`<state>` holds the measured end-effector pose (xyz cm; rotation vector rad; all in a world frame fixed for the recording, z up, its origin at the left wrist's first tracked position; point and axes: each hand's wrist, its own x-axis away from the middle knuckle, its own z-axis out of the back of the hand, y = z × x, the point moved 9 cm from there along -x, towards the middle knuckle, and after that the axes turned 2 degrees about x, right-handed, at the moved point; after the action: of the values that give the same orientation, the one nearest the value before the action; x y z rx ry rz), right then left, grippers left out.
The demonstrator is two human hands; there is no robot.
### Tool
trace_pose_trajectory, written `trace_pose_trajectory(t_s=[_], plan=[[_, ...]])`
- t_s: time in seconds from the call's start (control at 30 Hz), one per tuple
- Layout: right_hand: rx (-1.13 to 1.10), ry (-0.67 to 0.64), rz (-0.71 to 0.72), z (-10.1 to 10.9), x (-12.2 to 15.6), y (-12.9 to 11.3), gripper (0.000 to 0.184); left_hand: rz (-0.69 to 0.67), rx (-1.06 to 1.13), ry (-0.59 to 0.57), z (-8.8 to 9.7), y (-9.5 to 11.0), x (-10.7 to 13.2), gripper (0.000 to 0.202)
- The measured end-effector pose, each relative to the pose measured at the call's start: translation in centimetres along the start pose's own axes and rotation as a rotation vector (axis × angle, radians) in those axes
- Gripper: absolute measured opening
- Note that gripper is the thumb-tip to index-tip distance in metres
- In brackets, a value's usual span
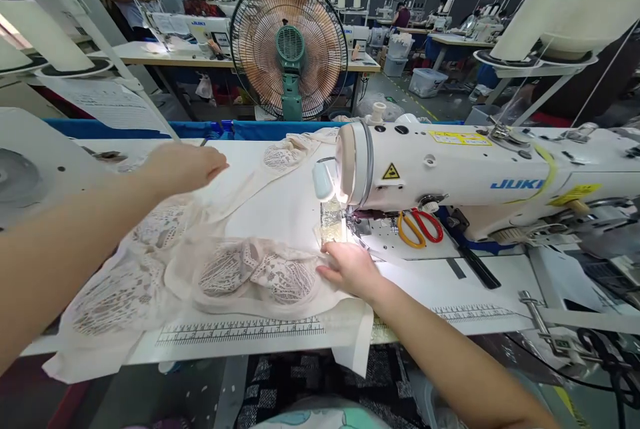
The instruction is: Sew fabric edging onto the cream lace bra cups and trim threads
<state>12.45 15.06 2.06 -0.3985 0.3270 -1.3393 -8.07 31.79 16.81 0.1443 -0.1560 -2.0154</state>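
My left hand (186, 166) is raised over the left part of the table, its fingers curled closed; whatever they hold, if anything, is hidden. Beneath that arm lie pale lace bra pieces (117, 292), overlapping one another. A cream lace bra (285, 279) spreads in front of me, its two cups side by side. At its right end, my right hand (353, 269) is closed with thumb and forefinger on the fabric edge, just left of and below the needle area. The white sewing machine (465, 165) stands at right, its lamp lighting the stitching spot.
Scissors (420, 227) with one yellow and one red handle lie under the machine arm. Printed ruler scales (240, 331) run along the table's front edge. A large fan (290, 45) stands behind the table. Thread cones (525, 25) rise on both sides. Other people sit farther back.
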Motion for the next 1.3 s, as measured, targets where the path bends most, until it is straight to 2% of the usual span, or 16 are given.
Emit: trace_pose_trajectory(t_s=[0.07, 0.17, 0.37, 0.47, 0.57, 0.67, 0.73, 0.8, 0.87, 0.9, 1.0, 1.1, 1.2, 1.3], plan=[[0.010, 0.019, 0.020, 0.0, 0.0, 0.0, 0.020, -0.029, -0.148, 0.023, 1.7, -1.2, -0.2, 0.027], [0.022, 0.040, 0.045, 0.0, 0.1, -0.1, 0.020, -0.054, -0.300, 0.060, 2.8, -2.3, -0.1, 0.028], [0.036, 0.045, 0.057, 0.0, 0.1, -0.3, 0.019, -0.112, -0.412, 0.039, 2.1, -2.0, -0.6, 0.040], [0.037, 0.052, 0.042, 0.4, 0.1, -0.5, 0.024, -0.079, -0.416, 0.054, 1.4, -0.8, -0.8, 0.029], [0.042, 0.103, 0.017, 1.8, 0.9, -0.7, 0.036, -0.045, -0.372, 0.054, -0.7, 1.9, 0.0, 0.018], [0.041, 0.136, -0.022, 3.3, 3.0, -0.5, 0.039, -0.086, -0.225, -0.041, -5.4, 5.6, 2.2, 0.024], [0.046, 0.046, -0.019, 2.7, 4.9, -0.7, 0.045, -0.129, -0.114, -0.114, -9.0, 7.7, 4.0, 0.026], [0.099, -0.081, 0.019, 1.0, 7.0, -1.3, 0.037, -0.157, -0.023, -0.151, -11.8, 8.9, 5.3, 0.032], [0.180, -0.134, 0.101, -0.6, 8.9, -2.5, 0.010, -0.165, 0.038, -0.169, -13.6, 9.2, 5.9, 0.037], [0.202, -0.136, 0.164, -1.3, 9.7, -3.4, 0.004, -0.166, 0.059, -0.177, -14.0, 9.0, 5.9, 0.038], [0.168, -0.152, 0.392, -3.1, 11.7, -6.0, 0.007, -0.186, 0.111, -0.228, -14.4, 8.3, 5.8, 0.041], [0.048, -0.239, 0.559, -4.2, 13.3, -7.3, 0.016, -0.234, 0.192, -0.284, -14.0, 7.9, 6.3, 0.039], [-0.088, -0.366, 0.571, -4.4, 13.7, -7.2, 0.020, -0.239, 0.244, -0.335, -13.9, 7.3, 7.5, 0.028], [-0.169, -0.562, 0.583, -5.1, 13.6, -8.1, 0.022, -0.151, 0.258, -0.352, -13.6, 5.8, 8.0, 0.032]])
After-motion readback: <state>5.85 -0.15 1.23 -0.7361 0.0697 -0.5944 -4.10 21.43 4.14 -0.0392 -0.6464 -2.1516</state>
